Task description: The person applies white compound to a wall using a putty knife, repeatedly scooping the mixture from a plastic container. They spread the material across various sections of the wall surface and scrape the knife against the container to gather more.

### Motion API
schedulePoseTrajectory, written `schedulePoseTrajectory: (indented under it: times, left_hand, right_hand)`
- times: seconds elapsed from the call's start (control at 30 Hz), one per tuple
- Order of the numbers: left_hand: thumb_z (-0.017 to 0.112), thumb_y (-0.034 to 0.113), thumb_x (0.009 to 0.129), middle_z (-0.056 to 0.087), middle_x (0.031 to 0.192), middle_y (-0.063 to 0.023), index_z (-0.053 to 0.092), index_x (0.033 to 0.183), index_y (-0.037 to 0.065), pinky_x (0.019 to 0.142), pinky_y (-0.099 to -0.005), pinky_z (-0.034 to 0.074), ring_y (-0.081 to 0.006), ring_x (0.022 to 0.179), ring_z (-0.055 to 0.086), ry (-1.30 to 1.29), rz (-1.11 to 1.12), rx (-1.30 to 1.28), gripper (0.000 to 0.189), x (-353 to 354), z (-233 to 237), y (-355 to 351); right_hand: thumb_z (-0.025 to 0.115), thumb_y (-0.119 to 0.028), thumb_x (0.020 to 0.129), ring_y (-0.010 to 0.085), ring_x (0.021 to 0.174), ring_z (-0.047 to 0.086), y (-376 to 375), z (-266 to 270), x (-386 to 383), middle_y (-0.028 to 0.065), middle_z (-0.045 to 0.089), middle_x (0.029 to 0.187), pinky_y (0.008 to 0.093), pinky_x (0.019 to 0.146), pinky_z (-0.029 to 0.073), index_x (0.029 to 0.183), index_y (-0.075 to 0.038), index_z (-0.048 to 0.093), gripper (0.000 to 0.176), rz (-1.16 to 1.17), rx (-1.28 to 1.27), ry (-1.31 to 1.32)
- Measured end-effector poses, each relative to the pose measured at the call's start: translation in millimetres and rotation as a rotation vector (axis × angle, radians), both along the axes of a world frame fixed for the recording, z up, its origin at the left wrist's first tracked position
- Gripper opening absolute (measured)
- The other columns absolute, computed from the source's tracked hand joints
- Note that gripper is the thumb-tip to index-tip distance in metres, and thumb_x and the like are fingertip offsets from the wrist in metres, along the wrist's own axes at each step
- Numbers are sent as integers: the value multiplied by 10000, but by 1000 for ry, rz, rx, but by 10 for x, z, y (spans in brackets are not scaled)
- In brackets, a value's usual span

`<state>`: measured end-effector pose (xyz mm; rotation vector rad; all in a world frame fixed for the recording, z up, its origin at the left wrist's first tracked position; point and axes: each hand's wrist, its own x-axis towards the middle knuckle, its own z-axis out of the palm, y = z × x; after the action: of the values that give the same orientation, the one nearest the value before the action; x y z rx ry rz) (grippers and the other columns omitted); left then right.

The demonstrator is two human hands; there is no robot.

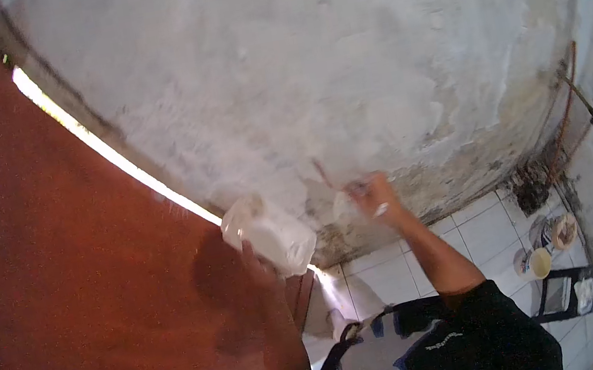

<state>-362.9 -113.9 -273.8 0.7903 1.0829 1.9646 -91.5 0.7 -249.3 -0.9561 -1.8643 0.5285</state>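
Note:
My left hand (259,265) is wrapped round a translucent white plastic container (274,237), which is tilted and has whitish material inside. It hangs close to the wall's edge by the red-brown door. My right hand (381,198) is closed on a thin hand tool (322,173) with a reddish-brown end, held up to the wall. Motion smears the tool, and I cannot tell its exact kind. The wall (338,60) in front is patchy white and grey, with darker, rough plaster low down near the right hand.
The red-brown door (89,259) stands at the left, with a bright gap along the wall. White tiles (383,280) cover the floor. To the right are a pale cup (536,264), a bucket (561,231), a black crate (562,297), a dark heap (531,189) and rusty pipes (565,112).

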Motion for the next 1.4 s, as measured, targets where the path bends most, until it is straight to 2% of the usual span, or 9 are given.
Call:
schedulePoseTrajectory:
  times: [0.1, 0.17, 0.2, 0.7, 0.77, 0.9, 1.23, 1.3, 1.4]
  left_hand:
    - [515, 400, 921, 513, 1272, -148, 390, 1359, -10, 981, -426, 422, -286, 1161, 511, 5, -126, 127, 613, 66, 145, -41]
    - [515, 400, 921, 512, 1273, -148, 389, 1360, -9, 980, -427, 422, -287, 1162, 510, -22, -109, 136, 613, 100, 122, -170]
    - [514, 399, 921, 510, 1274, -148, 387, 1361, -8, 980, -428, 422, -287, 1162, 510, -35, -111, 148, 613, 39, 192, -116]
    - [512, 393, 917, 492, 1289, -146, 361, 1376, 2, 976, -440, 428, -290, 1169, 504, -33, -204, 272, 621, 256, 676, -215]
    - [511, 392, 917, 489, 1291, -146, 358, 1378, 3, 976, -441, 428, -290, 1170, 503, -33, -226, 283, 622, 293, 681, -293]
    - [511, 390, 916, 484, 1296, -145, 351, 1382, 6, 975, -445, 430, -291, 1171, 502, -53, -276, 295, 624, 325, 770, -304]
    - [544, 451, 881, 466, 1308, -163, 313, 1401, 11, 961, -429, 459, -290, 1181, 501, -143, -358, 351, 719, 394, 886, -165]
    - [558, 477, 867, 461, 1312, -170, 301, 1407, 12, 956, -422, 470, -290, 1185, 501, -174, -375, 367, 757, 411, 878, -122]
    - [579, 515, 847, 454, 1317, -180, 282, 1417, 14, 949, -410, 486, -290, 1190, 501, -227, -401, 378, 815, 445, 824, -86]
  right_hand:
    - [684, -147, 837, 195, 535, 561, -322, 444, 236, 124, 619, 632, 371, 526, 448, 961, 20, 639, 213, -6, -266, 199]
    - [704, -171, 845, 109, 542, 495, -482, 657, 336, 24, 610, 630, 314, 495, 410, 898, 28, 635, 216, 142, -751, 612]
    - [701, -188, 853, 109, 576, 530, -574, 775, 350, 0, 633, 690, 300, 515, 424, 878, 37, 648, 232, 75, -766, 513]
    - [701, -188, 836, 147, 600, 607, -1085, 659, -347, 114, 674, 713, 315, 592, 483, 937, 6, 679, 220, 163, -447, 260]
    - [697, -194, 839, 169, 563, 595, -1025, 378, -451, 106, 661, 690, 319, 579, 477, 961, -2, 672, 229, 151, 141, 114]
    - [672, -170, 863, 143, 567, 591, -1169, 229, -664, 84, 661, 696, 298, 570, 476, 1003, 15, 651, 233, 255, -473, 536]
    - [658, -171, 871, 114, 598, 581, -1150, 664, -750, 84, 654, 704, 295, 555, 459, 928, 27, 654, 206, 263, -661, 567]
    - [647, -182, 881, 144, 643, 607, -1067, 943, -616, 127, 666, 733, 321, 605, 484, 920, 33, 650, 218, 357, -631, 179]
    - [631, -177, 891, 196, 710, 628, -1007, 848, -691, 172, 676, 809, 356, 686, 496, 960, 39, 642, 227, 438, -437, 211]
